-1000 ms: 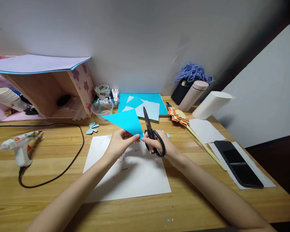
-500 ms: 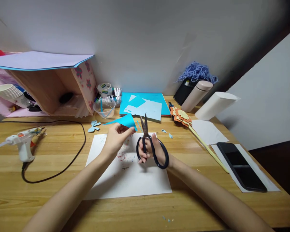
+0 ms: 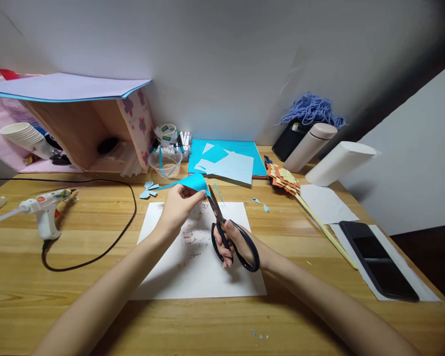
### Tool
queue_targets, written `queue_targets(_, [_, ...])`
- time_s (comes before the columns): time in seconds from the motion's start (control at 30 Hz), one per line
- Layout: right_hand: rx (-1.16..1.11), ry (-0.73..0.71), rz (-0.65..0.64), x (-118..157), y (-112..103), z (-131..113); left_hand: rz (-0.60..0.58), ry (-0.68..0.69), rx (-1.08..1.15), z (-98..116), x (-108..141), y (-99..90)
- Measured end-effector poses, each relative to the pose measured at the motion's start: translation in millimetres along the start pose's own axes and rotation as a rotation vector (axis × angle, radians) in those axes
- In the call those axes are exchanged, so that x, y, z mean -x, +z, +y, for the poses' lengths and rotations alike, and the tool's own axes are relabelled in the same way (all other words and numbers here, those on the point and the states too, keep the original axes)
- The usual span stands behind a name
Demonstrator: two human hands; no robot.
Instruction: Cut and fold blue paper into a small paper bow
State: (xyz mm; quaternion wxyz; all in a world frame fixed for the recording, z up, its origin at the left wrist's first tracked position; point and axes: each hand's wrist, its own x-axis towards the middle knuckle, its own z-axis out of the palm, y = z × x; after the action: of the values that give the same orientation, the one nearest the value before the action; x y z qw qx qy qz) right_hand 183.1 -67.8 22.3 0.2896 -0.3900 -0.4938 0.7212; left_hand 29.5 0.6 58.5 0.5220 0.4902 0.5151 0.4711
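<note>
My left hand (image 3: pixel 180 205) pinches a curled piece of blue paper (image 3: pixel 196 181) between thumb and fingers, above the top of a marked white sheet (image 3: pixel 163 277). My right hand (image 3: pixel 232 243) is closed round the handles of black-handled scissors (image 3: pixel 215 210). Their blades point up and left, with the tips at the right edge of the blue paper. A light blue paper bow shape (image 3: pixel 148 190) lies left of the held paper. A thin blue strip (image 3: pixel 219 193) and small blue scraps (image 3: pixel 266 208) are on the table to the right.
At the left lie a glue gun (image 3: pixel 46 215) and its black cord (image 3: pixel 128 232). Behind stand a decorated box (image 3: pixel 139 128), a clear tub (image 3: pixel 165 163) and stacked blue sheets (image 3: pixel 257 160). A paper flower (image 3: pixel 282 179), a thermos (image 3: pixel 311 147) and a phone (image 3: pixel 378 259) are at the right.
The scissors have tilted left and their blades have come closer together, with the tips now at the blue paper's edge. My left hand keeps its pinch. The view has shifted slightly.
</note>
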Motion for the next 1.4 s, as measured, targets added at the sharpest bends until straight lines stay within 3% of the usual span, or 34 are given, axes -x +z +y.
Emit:
queue_targets(0.73, [0.018, -0.016, -0.001, 1, 0, 5, -0.010, 0.003, 0.019, 0, 2, 2.3])
queue_targets(1.4, [0.166, -0.127, 0.140, 4, 3, 7, -0.075, -0.049, 0.155, 0, 0, -0.7])
